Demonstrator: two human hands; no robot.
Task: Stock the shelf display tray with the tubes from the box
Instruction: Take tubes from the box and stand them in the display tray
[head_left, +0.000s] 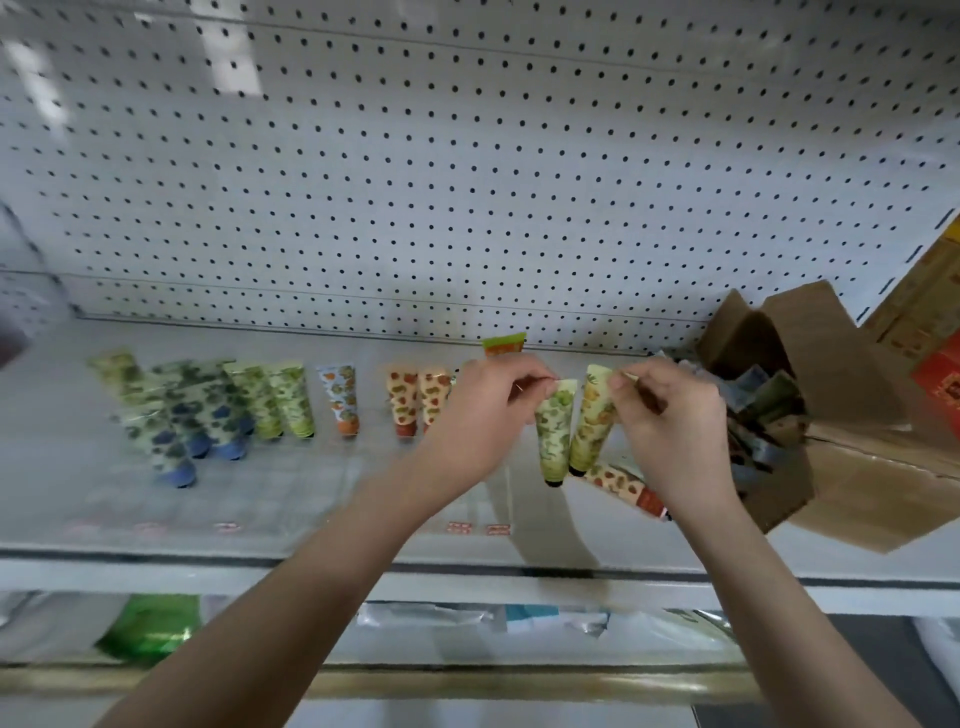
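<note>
Held tubes: a green-print tube (555, 431) and a yellow-print tube (592, 415) hang caps down, side by side above the shelf.
Left hand (485, 402): pinches the green-print tube's crimped end.
Right hand (670, 415): pinches the yellow-print tube's crimped end.
Red-print tube (623, 486): at 5 o'clock, partly under the right hand; whether it is held is unclear.
Box (831, 467): at 3 o'clock, open, with tubes inside.
Display tray (311, 493): at 9 o'clock, clear, holding stocked tubes (291, 400) in a row.
Pegboard (467, 182): at 12 o'clock.

No wording is legible: print on the tubes (291, 400), shelf tags (460, 528) and red carton (940, 384) is blurred
</note>
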